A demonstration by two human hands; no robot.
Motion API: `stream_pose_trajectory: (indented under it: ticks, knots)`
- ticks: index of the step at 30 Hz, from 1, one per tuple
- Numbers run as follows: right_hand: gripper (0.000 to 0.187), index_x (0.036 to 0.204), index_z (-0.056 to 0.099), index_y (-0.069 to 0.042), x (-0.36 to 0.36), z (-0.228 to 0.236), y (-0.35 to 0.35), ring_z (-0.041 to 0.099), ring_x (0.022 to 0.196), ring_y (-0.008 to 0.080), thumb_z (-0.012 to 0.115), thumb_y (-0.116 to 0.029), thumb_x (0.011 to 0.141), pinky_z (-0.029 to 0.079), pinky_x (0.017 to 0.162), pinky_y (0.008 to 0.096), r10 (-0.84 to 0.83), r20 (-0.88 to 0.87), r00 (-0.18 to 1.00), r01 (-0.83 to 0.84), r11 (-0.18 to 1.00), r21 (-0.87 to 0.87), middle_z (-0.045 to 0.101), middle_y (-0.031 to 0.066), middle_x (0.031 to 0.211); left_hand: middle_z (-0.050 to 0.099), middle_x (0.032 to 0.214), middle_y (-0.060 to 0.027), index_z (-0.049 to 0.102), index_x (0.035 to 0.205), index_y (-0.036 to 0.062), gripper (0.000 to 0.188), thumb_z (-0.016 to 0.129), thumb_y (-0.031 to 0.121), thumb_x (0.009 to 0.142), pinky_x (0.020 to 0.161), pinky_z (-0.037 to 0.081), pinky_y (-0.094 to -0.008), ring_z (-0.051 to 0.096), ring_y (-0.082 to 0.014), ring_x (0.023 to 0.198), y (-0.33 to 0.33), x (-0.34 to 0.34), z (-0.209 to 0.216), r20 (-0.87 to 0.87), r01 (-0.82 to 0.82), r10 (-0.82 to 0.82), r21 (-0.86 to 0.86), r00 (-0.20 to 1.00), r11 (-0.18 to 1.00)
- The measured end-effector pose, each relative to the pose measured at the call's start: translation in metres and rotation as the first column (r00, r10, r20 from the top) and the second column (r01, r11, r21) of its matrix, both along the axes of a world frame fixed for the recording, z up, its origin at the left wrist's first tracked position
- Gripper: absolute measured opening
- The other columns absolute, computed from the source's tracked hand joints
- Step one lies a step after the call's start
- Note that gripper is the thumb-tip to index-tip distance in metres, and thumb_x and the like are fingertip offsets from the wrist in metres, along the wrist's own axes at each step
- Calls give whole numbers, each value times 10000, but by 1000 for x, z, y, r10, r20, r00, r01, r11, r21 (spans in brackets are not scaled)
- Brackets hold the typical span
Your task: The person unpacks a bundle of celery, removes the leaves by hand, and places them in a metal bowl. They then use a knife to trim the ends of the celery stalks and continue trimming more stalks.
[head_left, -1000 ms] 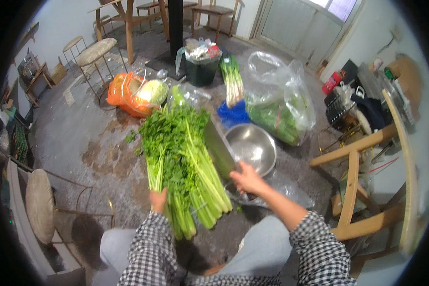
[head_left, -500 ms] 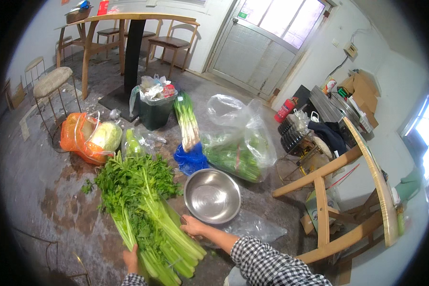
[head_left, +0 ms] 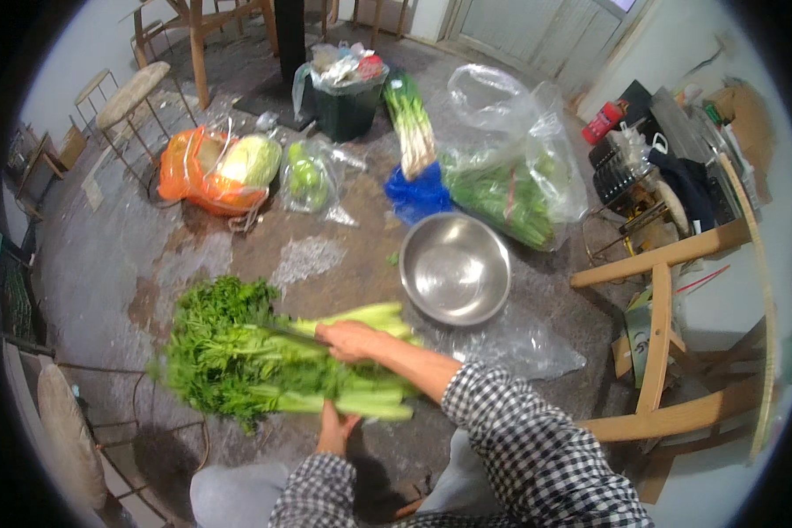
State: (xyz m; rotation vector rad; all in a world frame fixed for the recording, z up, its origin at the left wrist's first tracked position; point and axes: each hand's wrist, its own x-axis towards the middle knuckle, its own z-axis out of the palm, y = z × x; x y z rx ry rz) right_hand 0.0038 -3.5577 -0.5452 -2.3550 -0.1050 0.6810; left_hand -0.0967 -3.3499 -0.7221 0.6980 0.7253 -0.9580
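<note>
Floor, stained and scuffed, spreads beneath a bundle of celery lying crosswise before a worker's knees, leaves to the left, pale stalk ends to the right. A steel bowl sits just beyond those ends. The right hand has its grip closed around a knife, the thin dark blade angled over the stalks, while the left hand touches the bundle's near edge. The step in hand appears to be knife work on the celery; the next move would call for a steady bundle and left fingers clear of the edge. Leaves and stalks are blurred. The fist covers the knife's handle, the blade shows nearly edge-on, and whether it touches the celery cannot be told. Stalks hide part of the left hand, so whether its grip is clamped or merely propping is unclear.
</note>
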Motion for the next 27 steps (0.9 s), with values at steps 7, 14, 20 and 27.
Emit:
stream_pose_trajectory:
  ticks: [7, 14, 20, 27]
  knots:
    - [364, 1215, 480, -4, -37, 112, -59, 646, 837, 350, 555, -156, 892, 517, 760, 450, -402, 225, 888, 373, 914, 161, 641, 229, 832, 680, 843, -166, 648, 957, -50, 445, 544, 383, 962, 534, 565, -340, 678, -242, 659, -39, 19, 18, -49, 610, -688, 511, 724, 606]
    - [262, 1130, 486, -3, -152, 198, -71, 453, 427, 61, 589, -135, 928, 397, 366, 240, -902, -58, 428, 664, 270, 697, 508, 12, 658, 547, 1069, -138, 562, 1126, 41, 441, 735, 175, 743, 892, 443, -417, 515, -331, 1071, -92, -24, 34, 200, -138, -807, 935, -556, 326]
    - [176, 1052, 484, -39, -183, 181, -77, 443, 424, 52, 581, -131, 937, 407, 366, 231, -963, -57, 264, 626, 126, 770, 481, -6, 634, 532, 1065, -128, 561, 1113, 90, 432, 717, 182, 721, 860, 435, -455, 525, -301, 1032, -104, -19, 22, -26, -313, -650, 891, -760, 330]
    - [388, 1231, 516, -48, -181, 163, -74, 677, 825, 342, 617, -47, 856, 506, 690, 387, -860, 361, 362, 683, 508, 525, 642, 235, 923, 636, 859, -241, 432, 1125, -1, 420, 645, 254, 868, 714, 508, -481, 641, -396, 774, -141, 113, 177, 335, 5, -730, 910, -595, 414]
